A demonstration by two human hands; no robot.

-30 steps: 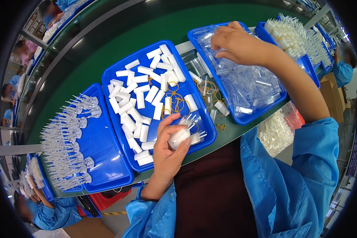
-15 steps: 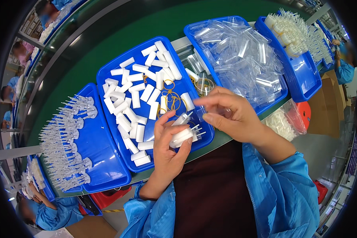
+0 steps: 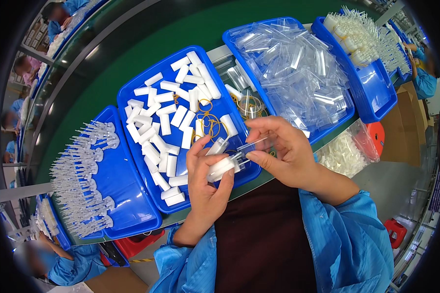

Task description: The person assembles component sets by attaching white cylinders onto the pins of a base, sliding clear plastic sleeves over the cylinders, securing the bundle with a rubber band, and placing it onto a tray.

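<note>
My left hand (image 3: 204,188) is closed around a small bunch of white pieces (image 3: 221,169) with thin white tips and clear sleeves, the tips pointing right. Close beside it, my right hand (image 3: 291,156) pinches a clear plastic sleeve (image 3: 253,144) between thumb and fingers. One end of that sleeve is by the tips of the bunch; whether they touch I cannot tell. Both hands are over the near right edge of a blue tray (image 3: 225,105). Many short white cylinders (image 3: 165,124) lie in this tray, with tan rubber bands (image 3: 210,124) among them.
Right of it, another blue tray (image 3: 261,93) is heaped with clear sleeves (image 3: 298,73). White thin-tipped parts (image 3: 78,180) fill part of the left tray (image 3: 132,205); more stand in the far right tray (image 3: 376,88). A bag of white pieces (image 3: 344,151) sits below. Co-workers are at the edges.
My right hand has turned and come down slightly, and the clear sleeve is now held toward the bunch. My left hand keeps its grip, nearly in place.
</note>
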